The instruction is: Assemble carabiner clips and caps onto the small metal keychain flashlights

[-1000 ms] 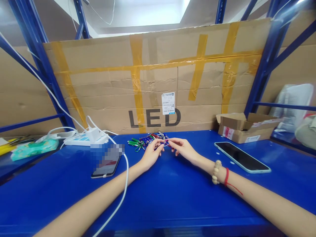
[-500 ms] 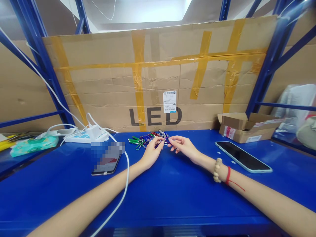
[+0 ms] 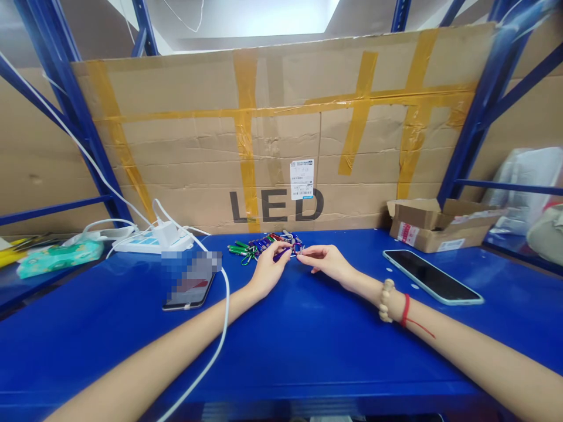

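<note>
A pile of small shiny keychain-like pieces in green, blue, red and silver [image 3: 248,250] lies on the blue tabletop; a green one seems to have a carabiner clip. At the pile's front edge, my left hand [image 3: 269,271] pinches a slim purple-blue piece [image 3: 281,254] between thumb and fingers. Just to its right, my right hand [image 3: 328,262] has thumb and forefinger pressed together at a thin, light metal end of the same piece. That end is too small to make out clearly.
A white cable [image 3: 225,328] crosses over my left forearm. A dark phone [image 3: 189,293] and a power strip [image 3: 145,241] lie left; a pale-cased phone [image 3: 433,276] and an open cardboard box [image 3: 440,228] are right. A tall cardboard sheet [image 3: 197,158] stands behind.
A purple-blue piece now shows in my left fingers, where it was hidden before. My right fingertips have moved slightly left and down, closing at its end.
</note>
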`<state>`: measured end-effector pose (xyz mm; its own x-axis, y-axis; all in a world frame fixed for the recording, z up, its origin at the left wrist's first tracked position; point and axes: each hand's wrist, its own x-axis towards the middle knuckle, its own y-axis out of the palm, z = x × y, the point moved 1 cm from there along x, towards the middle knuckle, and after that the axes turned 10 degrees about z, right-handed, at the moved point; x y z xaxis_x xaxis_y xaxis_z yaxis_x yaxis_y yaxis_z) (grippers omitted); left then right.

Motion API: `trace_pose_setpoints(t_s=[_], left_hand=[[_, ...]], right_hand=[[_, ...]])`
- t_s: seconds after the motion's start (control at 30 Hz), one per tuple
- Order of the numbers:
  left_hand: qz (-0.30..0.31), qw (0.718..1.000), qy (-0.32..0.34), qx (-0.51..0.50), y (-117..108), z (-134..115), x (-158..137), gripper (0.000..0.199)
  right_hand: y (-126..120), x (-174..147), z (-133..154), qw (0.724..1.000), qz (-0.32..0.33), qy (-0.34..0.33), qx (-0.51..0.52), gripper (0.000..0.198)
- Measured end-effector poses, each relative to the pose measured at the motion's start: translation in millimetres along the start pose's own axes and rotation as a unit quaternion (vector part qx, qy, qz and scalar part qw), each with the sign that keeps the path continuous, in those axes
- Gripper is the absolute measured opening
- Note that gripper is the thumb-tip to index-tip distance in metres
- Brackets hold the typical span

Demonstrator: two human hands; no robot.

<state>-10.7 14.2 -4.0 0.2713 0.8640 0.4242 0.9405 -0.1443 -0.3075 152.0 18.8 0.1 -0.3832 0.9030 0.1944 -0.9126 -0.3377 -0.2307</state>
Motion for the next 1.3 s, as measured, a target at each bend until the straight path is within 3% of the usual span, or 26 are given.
trace_pose_setpoints(t_s=[0.13,0.37,0.7,1.0,1.3], left_hand=[[0.01,1.0,0.0,0.015,0.6,1.7,0.3,0.014],[0.035,0.998,0.011,0.06,1.9,-0.3,-1.7,0.016],[-0.034,0.998,-0.021,0.057,-1.2,1.6,-0.3,0.012],[0.027,0.993,-0.055,0.096,-1.4,-3.7,-1.9,0.023],[0.023,0.99,-0.057,0.129,1.0,-3.1,-0.4,0.023]], right_hand=[[-1.0,0.2,-0.2,0.999,-0.027,-0.029,-0.011,0.039],[-0.6,2.4,-2.7,0.998,-0.024,-0.034,0.055,0.038],[-0.4,0.0,4.6,0.997,-0.051,-0.002,0.05,0.031],[1.6,-0.8,3.2,1.0,0.007,0.006,0.005,0.034],[-0.3,-0.9,3.6,0.999,-0.038,-0.013,0.02,0.037]])
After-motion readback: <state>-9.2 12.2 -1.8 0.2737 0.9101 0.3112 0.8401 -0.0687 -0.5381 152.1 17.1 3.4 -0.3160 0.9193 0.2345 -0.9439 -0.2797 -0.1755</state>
